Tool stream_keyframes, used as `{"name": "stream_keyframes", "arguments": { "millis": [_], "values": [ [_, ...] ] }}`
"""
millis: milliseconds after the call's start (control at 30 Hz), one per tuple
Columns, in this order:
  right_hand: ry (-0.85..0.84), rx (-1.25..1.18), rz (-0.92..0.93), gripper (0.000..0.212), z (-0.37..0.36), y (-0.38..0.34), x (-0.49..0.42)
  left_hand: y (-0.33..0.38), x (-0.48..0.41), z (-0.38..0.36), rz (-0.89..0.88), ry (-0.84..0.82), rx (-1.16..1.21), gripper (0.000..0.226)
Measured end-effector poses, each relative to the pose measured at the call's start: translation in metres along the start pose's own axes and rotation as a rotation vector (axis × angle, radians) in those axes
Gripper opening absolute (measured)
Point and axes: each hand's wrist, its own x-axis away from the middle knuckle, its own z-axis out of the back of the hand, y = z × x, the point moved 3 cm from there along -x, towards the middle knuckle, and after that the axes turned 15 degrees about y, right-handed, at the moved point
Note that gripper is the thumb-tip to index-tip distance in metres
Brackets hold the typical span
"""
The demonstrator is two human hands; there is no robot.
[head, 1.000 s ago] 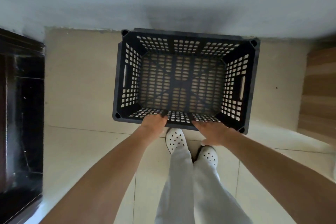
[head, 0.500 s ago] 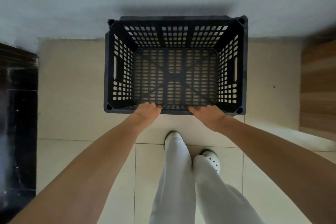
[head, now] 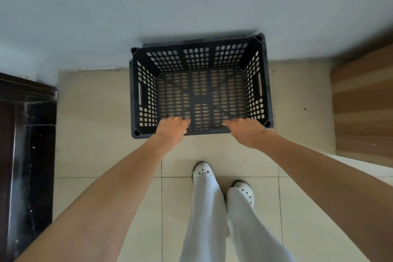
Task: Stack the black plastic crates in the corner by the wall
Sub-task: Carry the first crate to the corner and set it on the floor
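One black plastic crate (head: 258, 83) with perforated walls and floor sits on the beige tiles, its far side against the pale wall (head: 191, 2). It has nothing in it. My left hand (head: 171, 131) lies over the left part of the near rim, fingers hooked inside. On the right part of the same rim my right hand (head: 245, 133) holds on, fingers reaching over the edge. Both hands are a little blurred. No second crate is visible.
A dark glossy cabinet (head: 25, 144) stands at the left. A wood-patterned panel (head: 363, 102) lies at the right by the wall. My white trouser legs and white shoes (head: 203, 173) stand on the tiles just behind the crate.
The crate has gone forward and down until its far side meets the wall. Both hands stayed on the near rim. My feet are now farther behind the crate.
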Motion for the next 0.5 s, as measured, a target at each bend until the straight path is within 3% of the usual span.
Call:
{"name": "stream_keyframes", "arguments": {
  "millis": [167, 300, 500],
  "values": [
    [0.271, -0.205, -0.232, 0.038, 0.096, -0.002, 0.056, 0.007, 0.035, 0.106, 0.1, 0.303, 0.22, 0.035],
    [0.484, -0.299, -0.334, 0.033, 0.186, -0.011, 0.113, 0.009, 0.07, 0.203, 0.081, 0.481, 0.256, 0.036],
    [0.628, -0.324, -0.45, 0.028, 0.289, -0.038, 0.205, 0.021, 0.116, 0.324, -0.044, 0.534, 0.324, 0.027]
  ]
}}
